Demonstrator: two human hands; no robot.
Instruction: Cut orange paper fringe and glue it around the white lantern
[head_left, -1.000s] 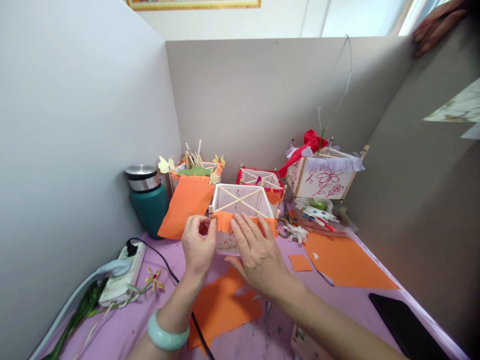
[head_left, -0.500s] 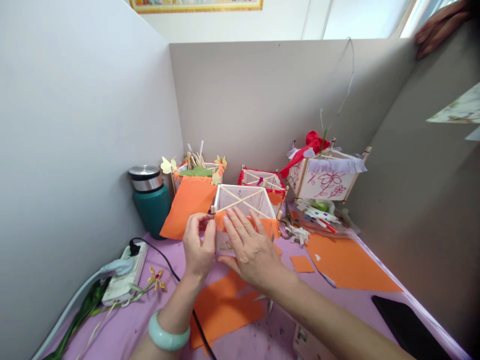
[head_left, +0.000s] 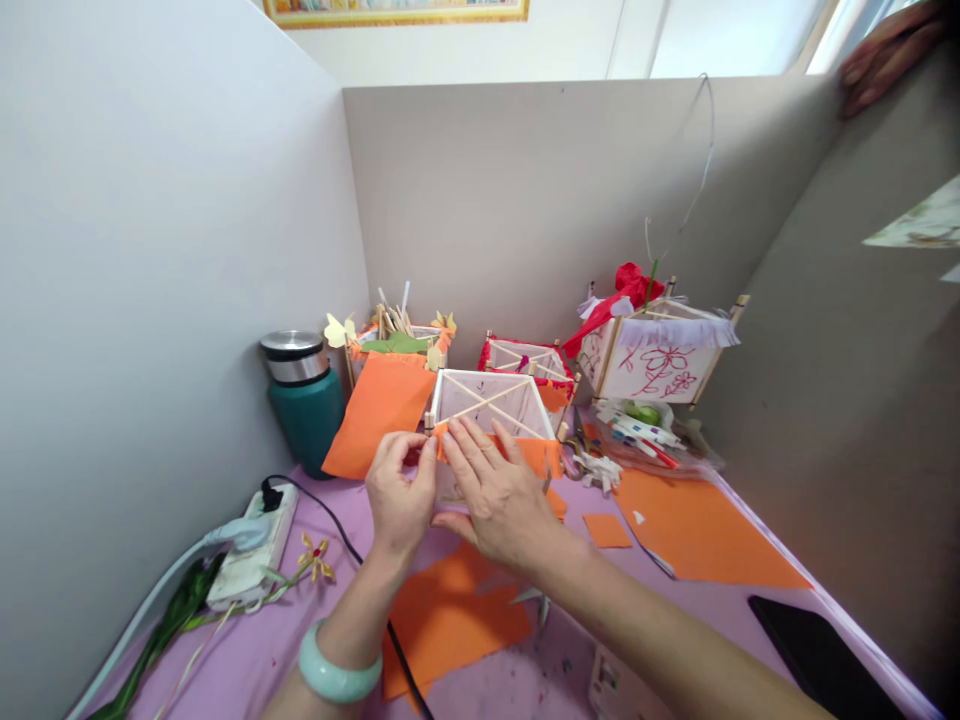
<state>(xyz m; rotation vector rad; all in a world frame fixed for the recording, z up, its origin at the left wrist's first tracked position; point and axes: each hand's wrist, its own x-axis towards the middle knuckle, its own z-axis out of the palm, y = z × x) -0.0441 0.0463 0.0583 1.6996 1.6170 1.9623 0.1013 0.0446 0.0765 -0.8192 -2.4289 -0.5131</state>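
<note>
- I see a box lantern [head_left: 491,398] with white paper sides and thin wooden sticks crossed over its open top. It stands mid-desk, right in front of both hands.
- An orange strip [head_left: 546,455] runs along its near top edge.
- The left hand [head_left: 400,500] pinches the strip's left end; the right hand [head_left: 501,500] lies flat, fingers spread, pressing the strip.
- The desk [head_left: 247,650] wears a purple cover strewn with orange paper sheets [head_left: 705,530].
- Grey partition walls [head_left: 525,200] enclose it.
</note>
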